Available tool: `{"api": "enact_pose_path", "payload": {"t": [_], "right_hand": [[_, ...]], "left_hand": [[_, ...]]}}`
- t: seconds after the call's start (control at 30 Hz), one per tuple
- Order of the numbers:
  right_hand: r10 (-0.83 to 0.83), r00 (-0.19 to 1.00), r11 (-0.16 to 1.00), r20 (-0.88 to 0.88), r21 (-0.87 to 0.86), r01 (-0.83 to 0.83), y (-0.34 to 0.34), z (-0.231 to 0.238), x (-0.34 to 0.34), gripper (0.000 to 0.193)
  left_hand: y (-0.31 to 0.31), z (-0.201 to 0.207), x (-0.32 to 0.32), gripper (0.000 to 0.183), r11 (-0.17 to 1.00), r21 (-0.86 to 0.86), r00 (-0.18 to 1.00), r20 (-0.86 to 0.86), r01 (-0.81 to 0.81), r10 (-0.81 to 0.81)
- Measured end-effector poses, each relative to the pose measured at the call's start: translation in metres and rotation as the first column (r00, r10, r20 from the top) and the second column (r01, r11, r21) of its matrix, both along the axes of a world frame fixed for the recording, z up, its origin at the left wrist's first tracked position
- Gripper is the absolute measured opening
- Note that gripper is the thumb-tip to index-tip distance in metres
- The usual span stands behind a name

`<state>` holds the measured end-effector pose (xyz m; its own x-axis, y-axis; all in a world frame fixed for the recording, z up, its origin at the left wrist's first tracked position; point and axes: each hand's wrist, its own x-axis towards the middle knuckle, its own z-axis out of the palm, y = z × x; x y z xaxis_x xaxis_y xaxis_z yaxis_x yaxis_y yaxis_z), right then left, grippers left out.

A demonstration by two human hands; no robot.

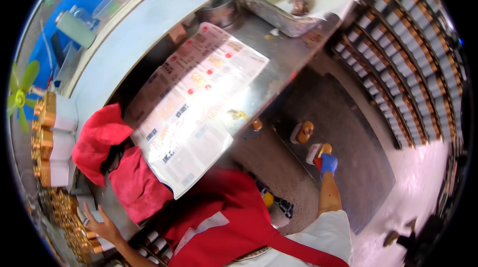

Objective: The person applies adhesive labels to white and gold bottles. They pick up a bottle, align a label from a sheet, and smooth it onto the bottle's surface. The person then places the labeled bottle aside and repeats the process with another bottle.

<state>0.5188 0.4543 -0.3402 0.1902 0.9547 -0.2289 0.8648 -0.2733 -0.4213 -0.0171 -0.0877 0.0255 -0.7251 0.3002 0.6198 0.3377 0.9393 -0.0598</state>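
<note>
My right hand (327, 164), in a blue glove with red at the fingertips, reaches out to the right and closes on a white bottle with a gold top (318, 152). The bottle is over a dark board, tilted in the view. A like bottle (301, 132) stands just beyond it, and another gold top (256, 125) shows by the table edge. At the lower left my bare left hand (102, 224) has its fingers spread, with a pale band round one finger. Close by it are several white-and-gold bottles (97, 243); whether the hand touches them I cannot tell.
Printed sheets (199, 117) cover much of the metal table (279, 58). Red cloths (139, 185) lie at its left end. A metal pot (217, 8) and white tubs (294, 23) stand at the back. Racks of bottles (403, 63) fill the right; a small green fan (21, 98) is far left.
</note>
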Motion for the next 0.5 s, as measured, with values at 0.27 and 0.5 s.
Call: {"api": "enact_pose_path", "payload": {"t": [0.27, 0.5], "right_hand": [[-0.053, 0.973, 0.997, -0.223, -0.069, 0.039, 0.057, -0.093, 0.007, 0.037], [-0.151, 0.777, 0.988, -0.611, -0.105, 0.110, 0.026, -0.083, -0.009, 0.044]], "left_hand": [[-0.116, 0.003, 0.011, 0.062, 0.878, -0.015, 0.878, 0.022, -0.478, 0.478], [-0.073, 0.014, 0.024, 0.074, 0.822, 0.036, 0.820, -0.061, -0.568, 0.569]]}}
